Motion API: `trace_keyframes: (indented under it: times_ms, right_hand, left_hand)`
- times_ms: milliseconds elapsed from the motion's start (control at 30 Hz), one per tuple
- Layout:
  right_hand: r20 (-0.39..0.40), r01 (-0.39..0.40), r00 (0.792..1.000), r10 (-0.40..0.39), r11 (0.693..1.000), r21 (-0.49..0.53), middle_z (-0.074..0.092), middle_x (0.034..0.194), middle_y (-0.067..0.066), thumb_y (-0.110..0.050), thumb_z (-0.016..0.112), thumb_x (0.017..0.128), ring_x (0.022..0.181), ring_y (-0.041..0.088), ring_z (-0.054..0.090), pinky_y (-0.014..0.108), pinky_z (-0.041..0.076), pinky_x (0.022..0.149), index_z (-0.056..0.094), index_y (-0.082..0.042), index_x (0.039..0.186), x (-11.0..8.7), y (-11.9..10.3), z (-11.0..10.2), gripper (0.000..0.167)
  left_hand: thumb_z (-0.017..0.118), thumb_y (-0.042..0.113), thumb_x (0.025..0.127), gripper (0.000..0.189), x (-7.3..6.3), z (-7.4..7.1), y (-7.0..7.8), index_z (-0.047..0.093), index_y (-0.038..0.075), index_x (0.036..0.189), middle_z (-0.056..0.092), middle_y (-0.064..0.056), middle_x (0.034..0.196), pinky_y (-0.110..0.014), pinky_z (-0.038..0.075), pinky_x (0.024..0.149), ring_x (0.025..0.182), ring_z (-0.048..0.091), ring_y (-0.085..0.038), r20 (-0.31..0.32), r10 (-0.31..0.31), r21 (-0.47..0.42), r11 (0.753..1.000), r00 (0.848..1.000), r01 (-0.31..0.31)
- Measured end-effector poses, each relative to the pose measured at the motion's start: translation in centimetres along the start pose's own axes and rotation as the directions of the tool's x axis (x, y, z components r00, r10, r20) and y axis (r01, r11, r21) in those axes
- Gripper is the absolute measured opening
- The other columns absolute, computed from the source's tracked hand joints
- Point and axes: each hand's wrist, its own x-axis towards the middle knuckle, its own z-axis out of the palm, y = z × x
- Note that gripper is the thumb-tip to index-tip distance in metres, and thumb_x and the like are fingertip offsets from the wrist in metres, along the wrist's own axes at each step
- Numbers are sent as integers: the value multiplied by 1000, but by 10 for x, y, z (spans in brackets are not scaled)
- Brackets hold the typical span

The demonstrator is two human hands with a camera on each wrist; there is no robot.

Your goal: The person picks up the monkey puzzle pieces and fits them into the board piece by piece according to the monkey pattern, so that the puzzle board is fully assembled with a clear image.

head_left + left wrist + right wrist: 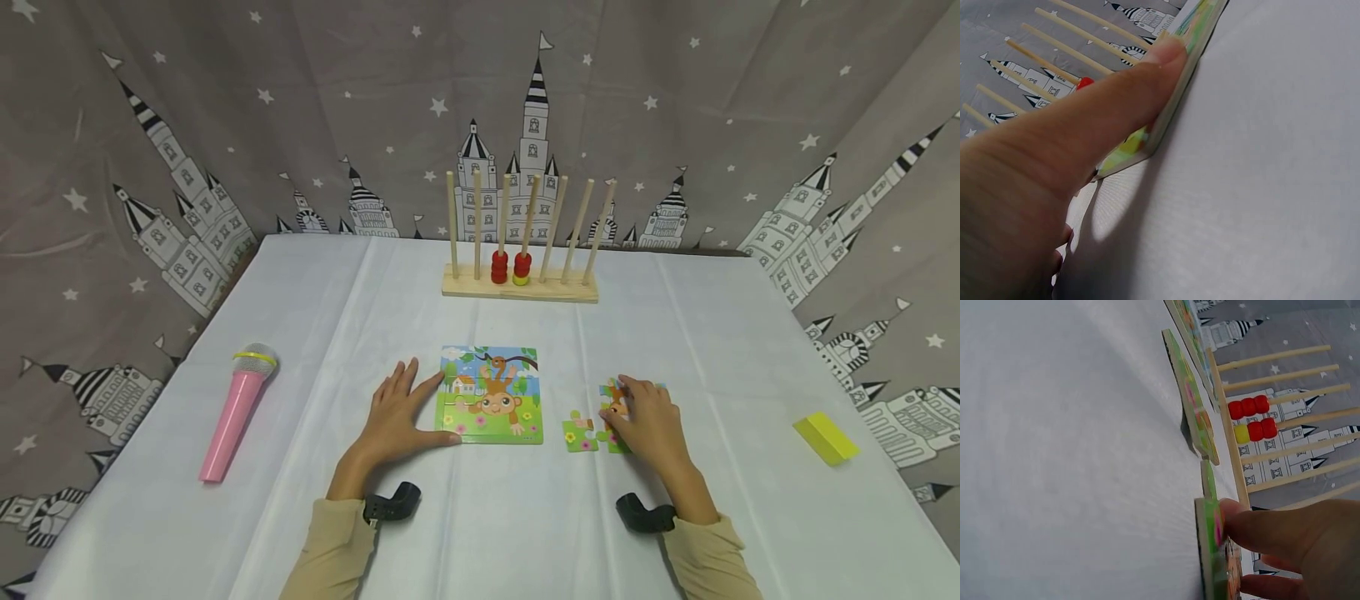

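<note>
In the head view a square jigsaw puzzle [491,404] with a monkey picture lies in the middle of the table. My left hand [397,421] is at its left side, fingers spread, with the thumb resting on the near left corner. To the right lie loose puzzle pieces, among them a green one with flowers [580,435]. My right hand [652,421] bends over a puzzle piece [617,407], holding it between thumb and fingertips and covering part of the pieces under it. In the right wrist view the thumb and fingers meet the piece's printed face [1216,540].
A wooden peg rack [517,292] with red and yellow beads stands behind the puzzle. A pink toy microphone [236,412] lies at the left, a yellow block [827,438] at the right. White cloth [360,333] covers the table; a grey castle-print curtain [337,100] hangs behind.
</note>
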Motion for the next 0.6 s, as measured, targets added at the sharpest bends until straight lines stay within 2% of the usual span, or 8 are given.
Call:
trace_keyframes:
  times_ms: [333,500,600]
  right_hand:
    - [-83,16,997,-7,995,101,59,105,19,-20,74,73,101,36,50,54,38,81,54,-1,121,1,0,4,55]
    - [-118,69,992,-45,977,202,49,106,21,-7,75,71,96,33,52,46,43,82,55,-1,117,2,1,8,51]
    - [-122,86,991,-59,969,232,44,110,20,-2,74,71,94,30,54,41,47,79,55,-1,117,1,0,9,50]
  left_hand:
    - [72,60,61,96,0,1,-1,34,22,141,12,-18,152,-55,7,111,141,3,-37,-6,0,-1,1000,1000,0]
    - [72,60,61,96,0,1,-1,34,22,141,12,-17,152,-54,6,112,141,3,-36,-4,1,-5,1000,1000,-1]
    - [71,60,61,96,0,0,-1,34,23,141,11,-16,152,-54,5,112,141,2,-36,-1,0,-9,1000,1000,0]
